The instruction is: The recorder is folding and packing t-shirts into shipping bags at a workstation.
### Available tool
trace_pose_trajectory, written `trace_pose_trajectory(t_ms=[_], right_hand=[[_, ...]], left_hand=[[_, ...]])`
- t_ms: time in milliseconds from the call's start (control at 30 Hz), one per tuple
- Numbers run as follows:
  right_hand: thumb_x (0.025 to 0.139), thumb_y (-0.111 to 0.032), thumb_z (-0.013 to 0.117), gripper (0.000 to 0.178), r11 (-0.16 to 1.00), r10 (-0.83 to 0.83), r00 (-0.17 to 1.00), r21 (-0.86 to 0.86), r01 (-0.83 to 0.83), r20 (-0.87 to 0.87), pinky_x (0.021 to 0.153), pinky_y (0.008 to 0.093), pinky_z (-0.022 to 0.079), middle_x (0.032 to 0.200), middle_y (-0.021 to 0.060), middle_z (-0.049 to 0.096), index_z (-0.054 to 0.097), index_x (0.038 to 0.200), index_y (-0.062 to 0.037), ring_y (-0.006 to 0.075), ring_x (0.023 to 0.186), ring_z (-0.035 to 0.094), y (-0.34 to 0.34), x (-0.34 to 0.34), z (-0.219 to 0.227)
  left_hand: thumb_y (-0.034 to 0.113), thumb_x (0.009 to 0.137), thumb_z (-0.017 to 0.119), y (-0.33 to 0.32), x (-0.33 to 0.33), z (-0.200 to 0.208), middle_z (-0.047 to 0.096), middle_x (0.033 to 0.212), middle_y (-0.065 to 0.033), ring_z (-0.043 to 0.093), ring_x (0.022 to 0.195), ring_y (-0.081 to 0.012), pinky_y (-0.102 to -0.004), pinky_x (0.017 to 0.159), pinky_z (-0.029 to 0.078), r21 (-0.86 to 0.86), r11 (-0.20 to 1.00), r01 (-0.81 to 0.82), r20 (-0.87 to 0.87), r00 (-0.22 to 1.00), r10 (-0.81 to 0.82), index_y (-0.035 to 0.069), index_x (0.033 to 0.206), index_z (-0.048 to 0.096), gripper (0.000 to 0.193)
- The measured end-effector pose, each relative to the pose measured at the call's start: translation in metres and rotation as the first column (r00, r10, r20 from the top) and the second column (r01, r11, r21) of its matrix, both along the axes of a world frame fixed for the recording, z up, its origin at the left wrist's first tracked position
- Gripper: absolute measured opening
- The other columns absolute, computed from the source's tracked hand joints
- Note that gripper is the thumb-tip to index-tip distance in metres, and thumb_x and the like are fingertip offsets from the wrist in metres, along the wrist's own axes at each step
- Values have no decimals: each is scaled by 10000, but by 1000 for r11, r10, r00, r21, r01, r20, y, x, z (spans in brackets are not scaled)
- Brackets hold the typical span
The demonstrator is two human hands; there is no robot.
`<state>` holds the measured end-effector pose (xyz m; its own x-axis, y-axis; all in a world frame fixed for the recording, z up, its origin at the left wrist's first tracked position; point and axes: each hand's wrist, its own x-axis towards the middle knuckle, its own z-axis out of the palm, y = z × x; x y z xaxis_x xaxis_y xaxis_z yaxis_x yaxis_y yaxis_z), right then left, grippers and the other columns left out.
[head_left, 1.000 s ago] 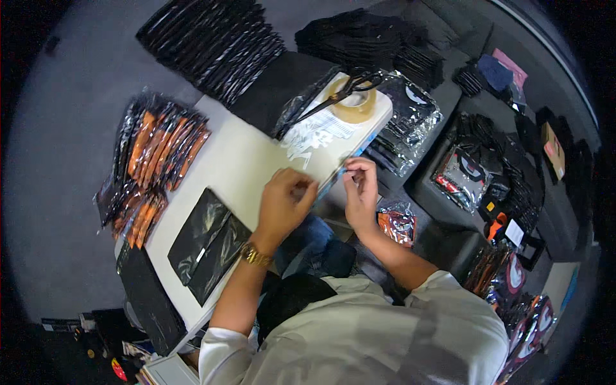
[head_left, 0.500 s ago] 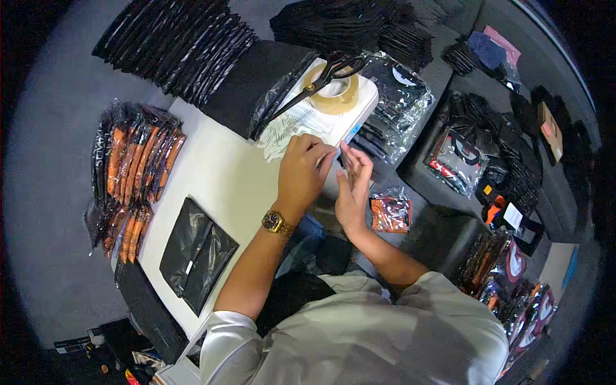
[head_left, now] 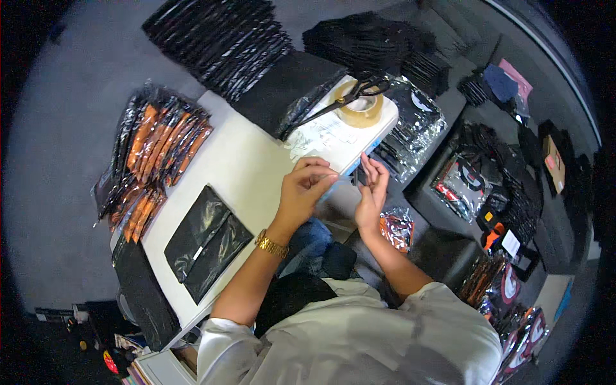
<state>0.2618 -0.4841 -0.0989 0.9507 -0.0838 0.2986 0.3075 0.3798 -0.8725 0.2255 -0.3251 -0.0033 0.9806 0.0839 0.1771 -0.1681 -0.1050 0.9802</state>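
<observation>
Though earlier closer together, left hand (head_left: 307, 187) curled, right hand (head_left: 372, 192) open, empty.

**Work Area: Surroundings**

A white rectangular bench (head_left: 237, 160) stands on a grey carpeted floor (head_left: 58, 167). Even overhead light, no hard shadows. A dark sofa (head_left: 462, 32) runs along the upper right. Packaged stock covers the floor around the bench.

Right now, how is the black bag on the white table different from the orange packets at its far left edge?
The black bag lies alone and flat; the orange packets are fanned in an overlapping pile. The bag looks plain black, the packets orange through clear wrap. Both are glossy plastic, untouched by either hand.
</observation>
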Motion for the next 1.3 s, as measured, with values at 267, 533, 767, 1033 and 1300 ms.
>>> trace_pose_trajectory(t_ms=[267,533,767,1033,1300], right_hand=[[976,-70,554,334,994,31,998,100,-36,47,1187,419,394,1360,157,590,514,1306,-37,286,1314,567,16,-18,38],[1093,-254,611,280,507,862,489,216,-835,-134,869,332,559,1143,119,693,561,1266,-40,192,969,708,106,-101,134],[1014,-104,742,157,447,879,428,48,-893,-211,773,281,592,945,62,735,681,1130,-16,133,813,715,162,-141,137],[991,-139,795,137,475,849,485,-99,-874,-211,735,254,577,889,40,760,733,1022,-21,97,786,702,178,-159,126],[990,-141,800,143,478,852,493,-123,-870,-175,709,236,554,857,30,747,744,1004,-9,72,753,671,193,-170,126]], left_hand=[[254,1066,639,49,-120,58,579,969,-5,540,869,-133,-304,767,459,-601,779,-178,-154,982,106,-12,1401,650,428],[262,1051,642,76,-221,61,570,969,-7,525,845,-139,-313,784,446,-666,696,-269,-66,950,304,-17,1485,587,520],[146,1071,618,101,-271,57,594,1049,-4,545,893,-98,-274,784,469,-607,706,-366,12,883,468,-20,1474,614,436],[82,1065,644,130,-293,47,562,1191,-7,530,884,-53,-211,712,465,-126,735,-666,151,720,678,48,1291,781,267],[70,1043,684,151,-297,50,546,1325,-50,534,857,-43,-190,657,439,58,612,-789,267,602,752,26,1235,802,229]])
